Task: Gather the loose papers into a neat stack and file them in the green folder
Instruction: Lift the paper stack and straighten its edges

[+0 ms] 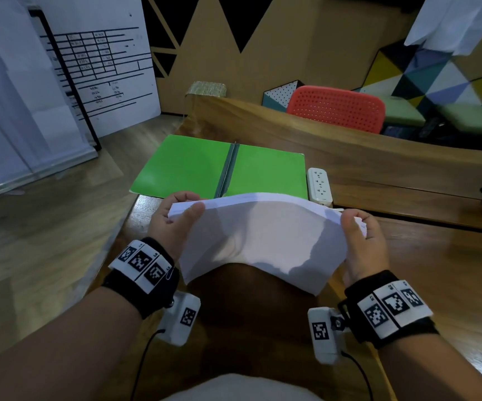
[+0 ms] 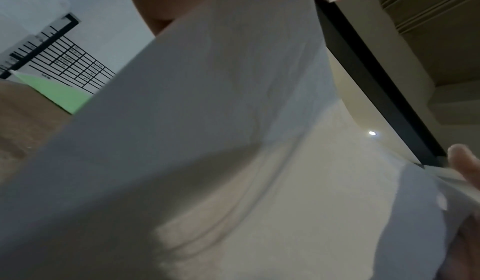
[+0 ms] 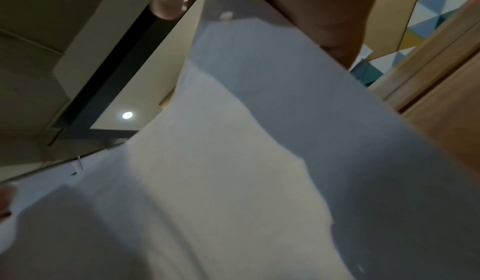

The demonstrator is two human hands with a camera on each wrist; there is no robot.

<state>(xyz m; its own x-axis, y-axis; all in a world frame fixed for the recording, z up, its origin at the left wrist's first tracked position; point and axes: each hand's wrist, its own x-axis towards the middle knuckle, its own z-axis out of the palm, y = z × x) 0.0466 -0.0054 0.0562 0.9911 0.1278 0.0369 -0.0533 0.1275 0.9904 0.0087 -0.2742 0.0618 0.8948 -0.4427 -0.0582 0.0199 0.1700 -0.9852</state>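
Both hands are on it: the left hand [image 1: 173,224] and right hand [image 1: 362,241] each pinch an end of the sagging paper stack [image 1: 260,238], lifted between them, green folder [image 1: 219,169] lying open just beyond the fingertips.

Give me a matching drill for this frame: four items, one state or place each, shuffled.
Items:
1. paper stack
2. green folder
3. power strip
4. red chair

States or places:
A. lying open and flat on the desk
B. behind the far edge of the desk
C. gripped at its sides by the left hand and the right hand, bowed upward
D. on the desk just right of the folder

Pairs: 1-C, 2-A, 3-D, 4-B
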